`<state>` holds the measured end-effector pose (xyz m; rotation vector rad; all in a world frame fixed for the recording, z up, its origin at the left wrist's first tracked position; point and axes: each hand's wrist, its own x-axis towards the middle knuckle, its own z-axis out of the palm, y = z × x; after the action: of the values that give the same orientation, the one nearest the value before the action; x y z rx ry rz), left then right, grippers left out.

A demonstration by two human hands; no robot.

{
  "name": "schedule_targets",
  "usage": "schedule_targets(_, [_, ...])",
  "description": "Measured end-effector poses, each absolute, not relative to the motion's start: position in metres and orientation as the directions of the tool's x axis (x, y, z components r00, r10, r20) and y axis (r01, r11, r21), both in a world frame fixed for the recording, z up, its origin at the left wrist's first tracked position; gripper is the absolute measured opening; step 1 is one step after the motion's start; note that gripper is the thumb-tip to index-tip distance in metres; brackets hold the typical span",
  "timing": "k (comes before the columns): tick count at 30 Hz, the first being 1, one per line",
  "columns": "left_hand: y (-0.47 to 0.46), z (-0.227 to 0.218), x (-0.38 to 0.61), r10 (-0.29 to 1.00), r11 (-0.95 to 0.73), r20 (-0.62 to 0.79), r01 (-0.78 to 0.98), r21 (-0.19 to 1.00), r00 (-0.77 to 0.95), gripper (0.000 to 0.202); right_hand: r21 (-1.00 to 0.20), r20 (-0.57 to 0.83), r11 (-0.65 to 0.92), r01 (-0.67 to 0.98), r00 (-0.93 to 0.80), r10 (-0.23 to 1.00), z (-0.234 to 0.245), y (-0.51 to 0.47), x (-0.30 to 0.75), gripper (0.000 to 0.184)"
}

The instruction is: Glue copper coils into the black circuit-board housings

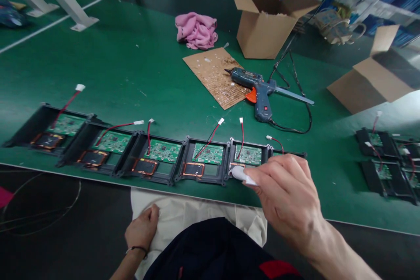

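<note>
My right hand (288, 188) pinches a small white round-ended piece (242, 175), its exact kind unclear. Its tip is over the copper coil area of a black plastic housing (231, 151), hiding most of that coil. A green circuit board (248, 154) with a red-and-black lead and white plug sits in this housing. Just left is another housing with its board (208, 153) and a dark, copper-edged coil (193, 169). Part of the rightmost housing in the row is behind my right hand. My left hand (142, 227) rests closed on the pale cloth over my lap, apparently holding nothing.
More housings (108, 144) continue leftward along the table's front edge. A glue gun (254, 87) lies across stained cardboard (216, 76), its black cord trailing right. Behind are a pink cloth (197, 30) and an open carton (262, 30). More housings (387, 170) and another carton (370, 78) are right.
</note>
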<state>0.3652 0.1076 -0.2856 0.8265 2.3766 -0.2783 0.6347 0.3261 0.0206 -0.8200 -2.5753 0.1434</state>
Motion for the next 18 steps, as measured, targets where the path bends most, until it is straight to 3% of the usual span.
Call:
schedule_targets(3, [0.106, -0.287, 0.365, 0.499, 0.785, -0.602, 0.620, 0.008, -0.624, 0.051, -0.149, 0.377, 0.857, 0.494, -0.772, 0.511, 0.025, 0.321, 0.635, 0.016])
schedule_targets(6, [0.106, -0.288, 0.366, 0.503, 0.789, -0.591, 0.614, 0.015, -0.631, 0.050, -0.266, 0.476, 0.790, 0.553, -0.637, 0.606, 0.030, 0.317, 0.643, 0.016])
schedule_targets(9, [0.105, -0.287, 0.368, 0.508, 0.795, -0.569, 0.606, 0.020, -0.647, 0.049, -0.439, 0.476, 0.506, 0.742, -0.286, 0.832, 0.032, 0.312, 0.652, 0.010])
schedule_targets(12, [0.105, -0.285, 0.370, 0.517, 0.796, -0.550, 0.604, 0.028, -0.656, 0.047, -0.538, 0.382, 0.215, 0.815, 0.008, 0.924, 0.026, 0.308, 0.649, 0.024])
schedule_targets(14, [0.105, -0.285, 0.370, 0.521, 0.797, -0.543, 0.603, 0.034, -0.658, 0.047, -0.574, 0.353, 0.241, 0.782, -0.029, 0.935, 0.020, 0.305, 0.639, 0.026])
schedule_targets(18, [0.103, -0.285, 0.371, 0.525, 0.799, -0.529, 0.601, 0.036, -0.666, 0.046, -0.630, 0.387, 0.504, 0.591, -0.323, 0.863, 0.004, 0.304, 0.608, 0.016])
